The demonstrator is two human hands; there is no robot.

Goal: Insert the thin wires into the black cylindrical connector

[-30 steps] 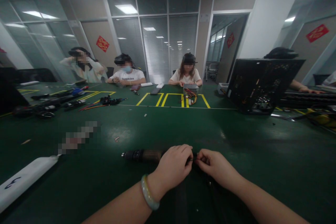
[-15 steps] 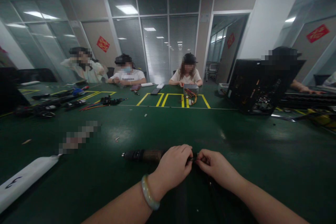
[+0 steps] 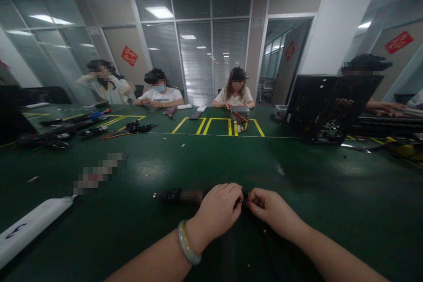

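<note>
My left hand [image 3: 218, 210], with a pale green bangle on the wrist, is closed around the right end of a dark cylindrical tool [image 3: 178, 195] that lies on the green table [image 3: 205, 158]. My right hand [image 3: 272, 212] sits just to its right, fingers pinched on something small and dark at the tool's end that I cannot make out. The two hands nearly touch. Dark cables or straps run from under the hands toward me.
A white strip [image 3: 31, 224] marked with a number lies at near left. Cables and tools [image 3: 76, 128] are scattered at far left. A black open computer case [image 3: 327, 108] stands at right. A power supply with coloured wires [image 3: 240, 116] sits inside yellow floor-tape marks. Three people sit across; another is at right.
</note>
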